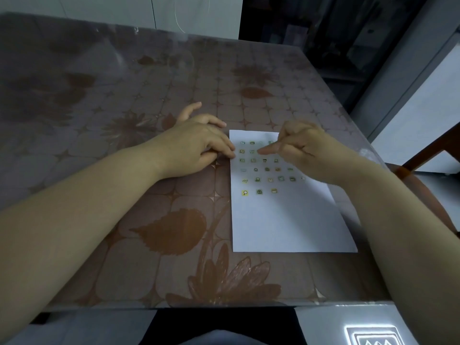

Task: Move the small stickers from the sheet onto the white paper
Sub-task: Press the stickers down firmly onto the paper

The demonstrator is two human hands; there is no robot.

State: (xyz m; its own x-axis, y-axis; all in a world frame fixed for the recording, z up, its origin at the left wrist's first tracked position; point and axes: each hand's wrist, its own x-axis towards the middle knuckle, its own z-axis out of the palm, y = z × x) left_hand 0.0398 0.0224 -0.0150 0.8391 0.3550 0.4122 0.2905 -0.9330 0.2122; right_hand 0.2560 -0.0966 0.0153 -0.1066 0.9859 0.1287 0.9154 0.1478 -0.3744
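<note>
Loads of small stickers point(258, 179) are sitting on the white paper point(286, 220)'s 12 o'clock half. We're pressing one with our right hand point(306, 150)'s straight forefinger, left hand point(196, 143) lying loose, gripping nothing, at 9 o'clock.

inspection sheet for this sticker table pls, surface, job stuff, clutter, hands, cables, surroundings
surface: table with a brown floral cover under a clear glossy layer
job's things: white paper lies flat near the right edge; small stickers sit in rows on its far half; sticker sheet not seen
clutter: nothing seen
grippers: left hand rests flat, fingers at the paper's left edge; right hand points its index finger over the second row, other fingers curled
cables: thin pale cord against the far wall
surroundings: wooden chair on the right, white cabinet behind it
</note>
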